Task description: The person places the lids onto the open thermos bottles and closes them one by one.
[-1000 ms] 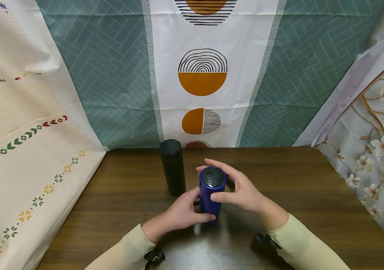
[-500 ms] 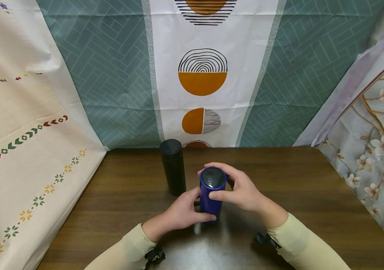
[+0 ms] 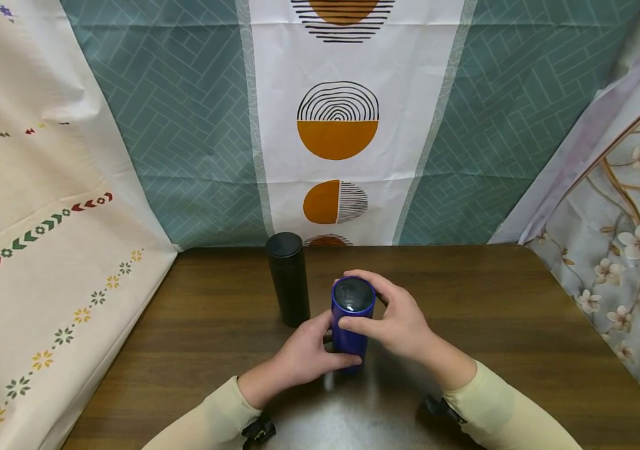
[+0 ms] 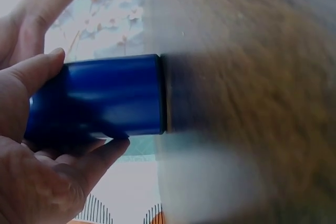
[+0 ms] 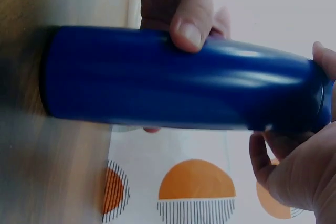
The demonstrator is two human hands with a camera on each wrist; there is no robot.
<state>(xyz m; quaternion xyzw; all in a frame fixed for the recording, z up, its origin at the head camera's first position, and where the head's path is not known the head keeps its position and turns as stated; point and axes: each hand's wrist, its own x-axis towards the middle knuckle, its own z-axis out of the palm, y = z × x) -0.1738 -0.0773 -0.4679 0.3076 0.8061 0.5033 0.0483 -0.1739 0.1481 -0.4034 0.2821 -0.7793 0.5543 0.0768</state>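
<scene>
A blue cylindrical flask (image 3: 348,340) with a dark glossy top stands upright on the table. Around its lower body curls the left hand (image 3: 307,353), thumb across the near side. Higher up, the right hand (image 3: 401,319) grips it near the rim, with the thumb in front and the other fingers behind. In the left wrist view the flask (image 4: 113,98) shows its black base against the wood. The right wrist view has both hands on the flask (image 5: 157,77). A black flask (image 3: 289,284) stands upright, just behind and left of the blue one.
The dark wooden table (image 3: 202,312) carries both flasks. At its back hangs a green and white curtain (image 3: 196,125). A cream patterned cloth (image 3: 44,281) borders the left side, and a floral cloth (image 3: 629,269) the right.
The right thumb has slid left across the front of the blue flask, and the right fingers have closed in round its upper part. The left hand barely moves.
</scene>
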